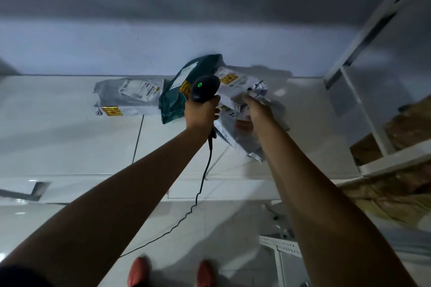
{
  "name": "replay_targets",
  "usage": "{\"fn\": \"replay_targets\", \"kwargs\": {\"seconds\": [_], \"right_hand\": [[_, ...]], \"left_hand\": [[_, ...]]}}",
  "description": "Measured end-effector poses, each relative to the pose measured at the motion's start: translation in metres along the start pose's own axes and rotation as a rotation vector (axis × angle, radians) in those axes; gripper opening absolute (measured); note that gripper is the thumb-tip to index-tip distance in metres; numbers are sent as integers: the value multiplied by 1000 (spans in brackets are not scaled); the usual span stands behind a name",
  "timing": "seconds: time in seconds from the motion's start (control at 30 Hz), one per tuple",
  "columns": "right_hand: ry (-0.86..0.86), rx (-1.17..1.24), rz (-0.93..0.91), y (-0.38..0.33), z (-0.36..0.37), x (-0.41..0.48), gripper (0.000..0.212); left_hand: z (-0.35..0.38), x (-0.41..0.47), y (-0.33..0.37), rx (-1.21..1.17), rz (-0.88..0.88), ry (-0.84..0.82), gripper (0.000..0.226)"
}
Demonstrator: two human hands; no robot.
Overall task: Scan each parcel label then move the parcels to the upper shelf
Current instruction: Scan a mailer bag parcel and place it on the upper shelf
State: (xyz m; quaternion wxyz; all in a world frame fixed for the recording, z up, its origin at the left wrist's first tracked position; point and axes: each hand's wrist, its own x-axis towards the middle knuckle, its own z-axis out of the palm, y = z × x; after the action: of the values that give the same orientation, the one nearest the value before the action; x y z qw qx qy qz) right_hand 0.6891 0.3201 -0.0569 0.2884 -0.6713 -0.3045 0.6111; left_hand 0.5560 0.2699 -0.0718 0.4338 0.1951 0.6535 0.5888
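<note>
One crumpled white parcel [235, 100] clutched in right hand [253, 106]; left hand [201, 112] gripping scanner [205, 87]

Prob. a parcel storeroom or depot back rm, tho dim: labelled poly mailers [130, 100] heaped on pale tiled floor [70, 137] by bare wall [140, 49], white metal rack [396, 158] at right, corded barcode scanner [205, 87] w/ green light lit.

The left hand [202, 109] grips a black scanner [204, 87]; the right hand [254, 106] grips a crumpled white parcel [242, 91].
</note>
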Motion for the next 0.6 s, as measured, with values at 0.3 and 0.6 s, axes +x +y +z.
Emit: {"fn": "replay_targets", "kwargs": {"seconds": [0.3, 0.6], "right_hand": [[50, 255, 26, -1, 46, 25, 53], [218, 287, -106, 29, 50, 10, 89]], "left_hand": [[-19, 8, -14, -179, -145, 58, 3], [-41, 1, -12, -155, -100, 44, 15]]}}
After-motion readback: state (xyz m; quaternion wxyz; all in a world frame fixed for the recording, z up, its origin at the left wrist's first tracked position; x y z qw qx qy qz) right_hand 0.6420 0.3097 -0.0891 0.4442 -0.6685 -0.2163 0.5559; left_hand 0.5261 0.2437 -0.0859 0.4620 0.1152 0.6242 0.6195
